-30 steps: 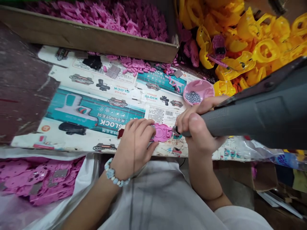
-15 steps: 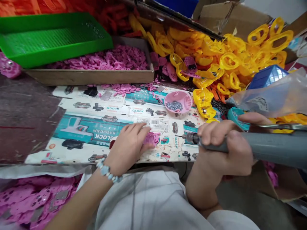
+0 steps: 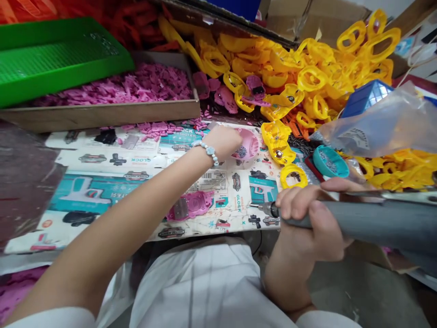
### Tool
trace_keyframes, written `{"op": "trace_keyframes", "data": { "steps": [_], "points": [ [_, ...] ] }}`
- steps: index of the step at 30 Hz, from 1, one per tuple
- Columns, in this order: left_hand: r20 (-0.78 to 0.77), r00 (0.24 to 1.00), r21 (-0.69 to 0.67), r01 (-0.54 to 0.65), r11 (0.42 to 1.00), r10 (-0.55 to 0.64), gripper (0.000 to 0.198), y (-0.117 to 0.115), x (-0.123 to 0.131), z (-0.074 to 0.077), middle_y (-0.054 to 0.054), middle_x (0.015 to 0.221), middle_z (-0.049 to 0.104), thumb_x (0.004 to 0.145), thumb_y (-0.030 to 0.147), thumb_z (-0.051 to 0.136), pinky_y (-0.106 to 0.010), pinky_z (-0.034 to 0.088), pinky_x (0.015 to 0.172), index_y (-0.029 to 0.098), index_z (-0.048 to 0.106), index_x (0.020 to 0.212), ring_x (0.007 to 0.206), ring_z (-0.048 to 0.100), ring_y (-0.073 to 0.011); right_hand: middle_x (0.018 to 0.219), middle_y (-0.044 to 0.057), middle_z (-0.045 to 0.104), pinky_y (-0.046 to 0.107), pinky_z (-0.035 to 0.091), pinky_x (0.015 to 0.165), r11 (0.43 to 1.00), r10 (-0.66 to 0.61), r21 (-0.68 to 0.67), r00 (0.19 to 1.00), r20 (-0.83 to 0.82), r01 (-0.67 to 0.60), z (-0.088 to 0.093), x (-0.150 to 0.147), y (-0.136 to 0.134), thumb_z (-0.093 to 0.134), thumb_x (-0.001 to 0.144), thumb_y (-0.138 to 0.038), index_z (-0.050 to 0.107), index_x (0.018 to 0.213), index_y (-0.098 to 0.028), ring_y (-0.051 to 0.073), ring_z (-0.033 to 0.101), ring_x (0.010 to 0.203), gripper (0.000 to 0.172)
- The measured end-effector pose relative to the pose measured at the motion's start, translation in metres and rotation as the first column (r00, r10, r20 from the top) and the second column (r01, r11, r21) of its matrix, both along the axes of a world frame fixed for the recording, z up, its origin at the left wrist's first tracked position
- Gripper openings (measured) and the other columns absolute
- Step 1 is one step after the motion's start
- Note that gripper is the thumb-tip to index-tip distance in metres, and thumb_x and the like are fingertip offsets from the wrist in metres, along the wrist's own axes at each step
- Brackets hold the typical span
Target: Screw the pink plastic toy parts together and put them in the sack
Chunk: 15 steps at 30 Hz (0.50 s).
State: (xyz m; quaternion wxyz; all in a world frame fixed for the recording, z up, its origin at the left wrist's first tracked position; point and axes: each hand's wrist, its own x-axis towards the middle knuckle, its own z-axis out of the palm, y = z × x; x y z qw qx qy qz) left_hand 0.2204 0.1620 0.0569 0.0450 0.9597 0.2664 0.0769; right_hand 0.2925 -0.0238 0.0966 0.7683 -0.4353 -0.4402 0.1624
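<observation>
While the left hand (image 3: 222, 143) reaches over the pink bowl (image 3: 251, 142), its fingers are hidden behind the back of the hand, so it cannot be determined whether that grip is apart or together. A bead bracelet (image 3: 206, 150) circles the wrist. Loose screws (image 3: 241, 152) lie in the bowl. The right hand (image 3: 307, 214) is clamped around the grey power driver (image 3: 372, 218), and its bit (image 3: 269, 209) points left, touching nothing, above the front of the bench (image 3: 30, 182). The pink housing (image 3: 190, 206) lies flat and unheld on printed cardboard (image 3: 102, 159) near the front edge, between the two hands. A teal dish (image 3: 329, 161) holding more screws sits beyond the right hand, near yellow parts (image 3: 280, 152).

Caution: a screw dropped from the fingers can roll across the cardboard and fall off the front edge. Because nothing holds the housing, driver pressure can push it aside, and the bit can then slip and mar the plastic. Contact with the bowl rim can tip the bowl and spill the screws.
</observation>
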Motion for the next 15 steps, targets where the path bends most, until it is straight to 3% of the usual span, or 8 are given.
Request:
{"op": "trace_keyframes", "data": {
  "steps": [3, 6, 8, 11, 15],
  "points": [
    [0.089, 0.995, 0.011, -0.05, 0.999, 0.049, 0.018, -0.001, -0.014, 0.002, -0.012, 0.088, 0.069, 0.083, 0.012, 0.05, -0.031, 0.046, 0.07, 0.011, 0.068, 0.088, 0.087, 0.064, -0.024, 0.051, -0.009, 0.046, 0.026, 0.04, 0.044, 1.0, 0.001, 0.014, 1.0, -0.001, -0.001, 0.001, -0.003, 0.002, 0.052, 0.074, -0.011, 0.045, 0.093, -0.018, 0.008, 0.04, 0.038, 0.022],
    [0.262, 0.959, -0.08, -0.089, 0.993, 0.107, 0.015, -0.019, -0.035, 0.001, -0.007, 0.082, 0.07, 0.082, 0.013, 0.053, -0.03, 0.048, 0.069, 0.014, 0.068, 0.082, 0.079, 0.065, -0.0204, 0.052, -0.009, 0.047, 0.025, 0.04, 0.044, 0.998, 0.065, 0.02, 0.998, 0.006, -0.065, -0.004, -0.009, 0.007, 0.053, 0.074, -0.011, 0.045, 0.094, -0.018, 0.008, 0.041, 0.038, 0.022],
    [0.415, 0.901, -0.211, -0.039, 0.977, 0.126, 0.014, -0.045, -0.053, -0.003, -0.002, 0.078, 0.071, 0.081, 0.012, 0.054, -0.027, 0.049, 0.068, 0.016, 0.068, 0.079, 0.072, 0.066, -0.0152, 0.052, -0.009, 0.046, 0.025, 0.042, 0.046, 0.995, 0.1, 0.027, 0.995, -0.008, -0.1, -0.006, -0.015, 0.007, 0.052, 0.076, -0.011, 0.045, 0.095, -0.018, 0.008, 0.042, 0.039, 0.022],
    [0.597, 0.788, -0.397, 0.128, 0.909, 0.15, 0.014, -0.095, -0.082, -0.016, 0.001, 0.074, 0.07, 0.081, 0.011, 0.054, -0.021, 0.051, 0.065, 0.017, 0.065, 0.075, 0.067, 0.065, -0.0104, 0.055, -0.008, 0.047, 0.029, 0.046, 0.051, 0.979, 0.204, -0.009, 0.979, -0.022, -0.205, -0.002, -0.023, 0.0, 0.052, 0.08, -0.012, 0.045, 0.098, -0.018, 0.008, 0.046, 0.043, 0.021],
    [0.654, 0.734, -0.442, 0.175, 0.88, 0.183, 0.015, -0.143, -0.109, -0.03, -0.002, 0.08, 0.071, 0.082, 0.006, 0.053, -0.019, 0.053, 0.071, 0.018, 0.062, 0.078, 0.077, 0.067, -0.0105, 0.056, -0.007, 0.05, 0.029, 0.049, 0.049, 0.924, 0.365, -0.139, 0.929, 0.052, -0.355, 0.014, -0.027, -0.015, 0.055, 0.086, -0.017, 0.046, 0.099, -0.02, 0.008, 0.05, 0.045, 0.016]
  ]
}}
